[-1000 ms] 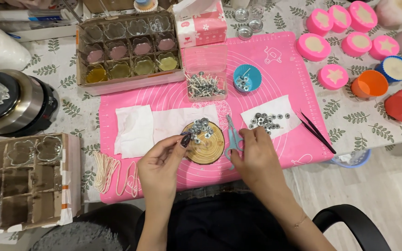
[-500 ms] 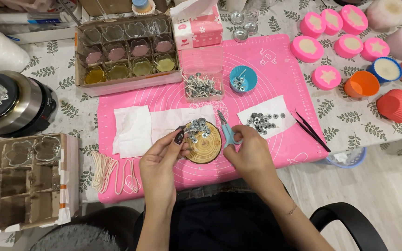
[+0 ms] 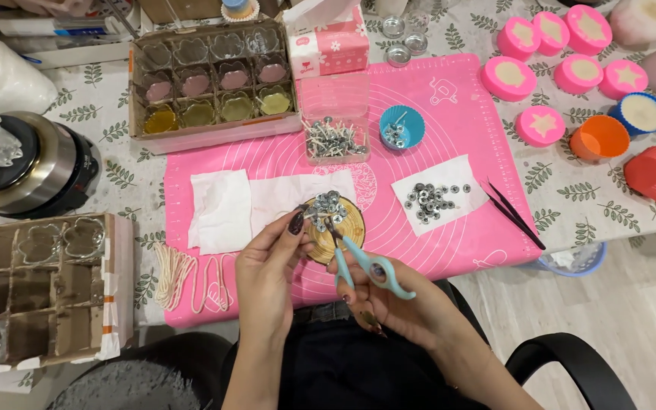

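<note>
At the far left of the desk [image 3: 601,220] stands a round steel pot [image 3: 24,171], and below it a cardboard tray [image 3: 39,292] with clear flower-shaped moulds. A loose bundle of pale wicks [image 3: 191,275] lies on the edge of the pink mat [image 3: 449,144], just below a white paper towel [image 3: 225,209]. The left hand [image 3: 267,277] is pinched shut, thumb and forefinger meeting on a small metal piece over the round wooden coaster [image 3: 343,228], which carries a heap of metal wick tabs [image 3: 326,206]. Just right of it, the right hand [image 3: 396,300] has its grip closed through the loops of light blue scissors [image 3: 358,262], whose tips point up onto the coaster beside the left fingertips. Farther right, more tabs lie on a white paper sheet [image 3: 438,196], black tweezers [image 3: 514,215] rest at the mat's edge, and pink star-topped moulds [image 3: 540,125] sit beyond.
</note>
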